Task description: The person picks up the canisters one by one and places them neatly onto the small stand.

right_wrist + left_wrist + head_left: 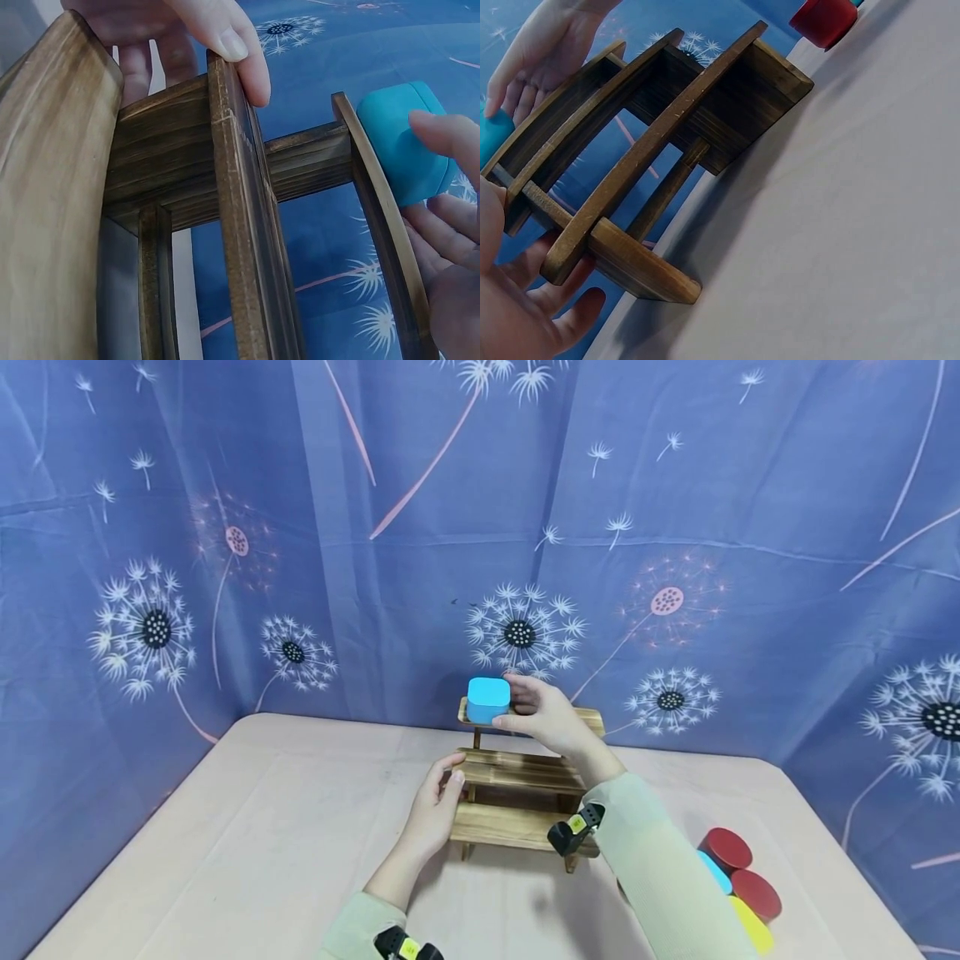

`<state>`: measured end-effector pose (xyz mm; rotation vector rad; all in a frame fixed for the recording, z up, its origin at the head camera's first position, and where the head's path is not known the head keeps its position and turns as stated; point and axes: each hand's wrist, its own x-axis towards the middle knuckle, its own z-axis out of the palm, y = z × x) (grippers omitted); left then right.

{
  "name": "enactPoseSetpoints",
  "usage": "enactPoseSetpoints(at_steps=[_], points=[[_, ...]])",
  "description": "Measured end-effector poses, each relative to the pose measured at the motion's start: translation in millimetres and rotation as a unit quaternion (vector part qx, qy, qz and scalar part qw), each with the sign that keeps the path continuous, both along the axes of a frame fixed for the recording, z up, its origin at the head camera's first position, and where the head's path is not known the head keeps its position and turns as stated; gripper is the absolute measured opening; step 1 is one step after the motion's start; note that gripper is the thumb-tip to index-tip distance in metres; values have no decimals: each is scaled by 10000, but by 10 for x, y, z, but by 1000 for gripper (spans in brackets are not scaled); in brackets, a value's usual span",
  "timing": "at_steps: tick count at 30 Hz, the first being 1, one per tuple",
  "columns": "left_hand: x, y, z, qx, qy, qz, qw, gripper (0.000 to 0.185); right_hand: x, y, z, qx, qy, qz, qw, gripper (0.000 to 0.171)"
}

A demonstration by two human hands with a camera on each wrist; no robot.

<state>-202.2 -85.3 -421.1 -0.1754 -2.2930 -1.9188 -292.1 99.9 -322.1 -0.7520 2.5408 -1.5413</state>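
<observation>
A three-tier wooden shelf stand (510, 825) is on the table, its tiers rising toward the back. At the left end of the top tier sits a blue box (488, 702) with rounded corners. My right hand (547, 718) holds this box from its right side, thumb on the near face and fingers behind, as the right wrist view shows with the teal-looking box (405, 142). The left hand (433, 810) grips the left end of the middle tier. In the left wrist view, fingers of that hand (525, 307) reach beneath the stand's side.
On the right of the table are two red containers (756, 893), a light-blue one (715, 871) and a yellow one (750, 925), partly behind the right sleeve (660, 868). A blue dandelion-print curtain (405, 635) hangs around the pale tabletop (247, 843).
</observation>
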Motion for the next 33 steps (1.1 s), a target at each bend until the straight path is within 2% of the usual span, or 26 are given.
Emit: enactPoseSetpoints(at_steps=[5, 10, 14, 24, 33], points=[[-92, -14, -156, -23, 86, 24, 10000, 37, 1, -13, 2, -101, -45, -19, 9999, 71], [-98, -2, -232, 28, 49, -4, 10000, 36, 22, -3, -20, 11, -162, -68, 9998, 72], [-90, 16, -227, 98, -17, -11, 10000, 35, 42, 0, -21, 48, -162, -136, 9998, 73], [-103, 2, -215, 59, 137, 9, 9999, 36, 26, -38, -25, 360, -55, -330, 9988, 74], [-105, -4, -219, 93, 164, -12, 9998, 36, 13, -34, -56, 178, -37, -377, 9991, 78]])
